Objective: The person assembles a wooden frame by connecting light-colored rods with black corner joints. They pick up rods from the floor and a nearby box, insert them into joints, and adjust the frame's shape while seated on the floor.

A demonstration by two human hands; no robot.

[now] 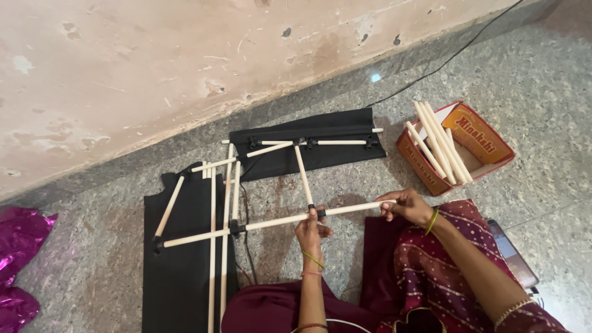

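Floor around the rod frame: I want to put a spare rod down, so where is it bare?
Bare floor lies right of the cardboard box, and between the purple foil and black cloth. Crowded: rod frame, both hands.

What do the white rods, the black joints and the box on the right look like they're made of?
White rods: probably plastic tube, smooth, cream, uniform, though painted wood is possible. Black joints: likely moulded plastic, matte. Box: cardboard, orange printed outside, plain inside with folded flaps.

Home: speckled stone floor (542,92), worn wall (154,61)
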